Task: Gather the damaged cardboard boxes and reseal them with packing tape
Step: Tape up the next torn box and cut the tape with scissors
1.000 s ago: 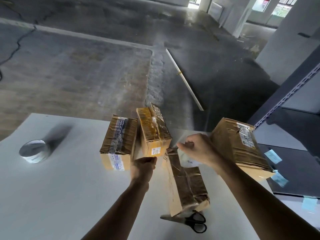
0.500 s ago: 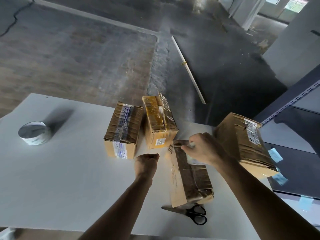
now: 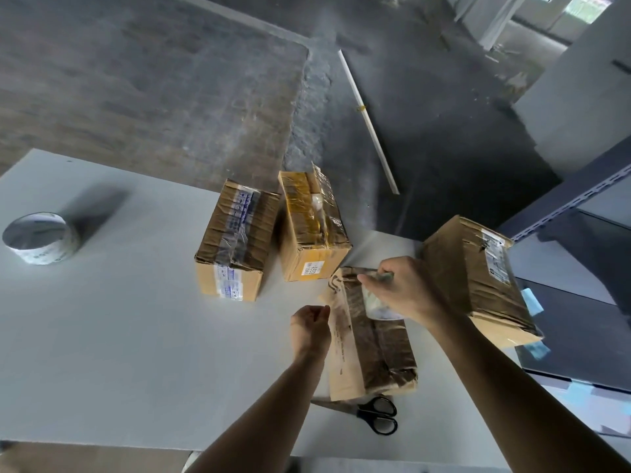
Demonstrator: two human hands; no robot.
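Left of the left hand (image 3: 309, 324) the white worktop (image 3: 119, 353) lies open as far as a spare tape roll (image 3: 39, 238). Its far edge runs just beyond a blue-taped box (image 3: 235, 240) and a yellow-taped box (image 3: 312, 227) ahead of the hands, and a larger box (image 3: 478, 274) crowds the right edge. The right hand (image 3: 406, 291), reached forward palm down, grips a roll of packing tape (image 3: 375, 303) over the far end of the flat box (image 3: 375, 353) between the hands; the left hand is curled beside that box's left edge, and I cannot tell whether it pinches anything.
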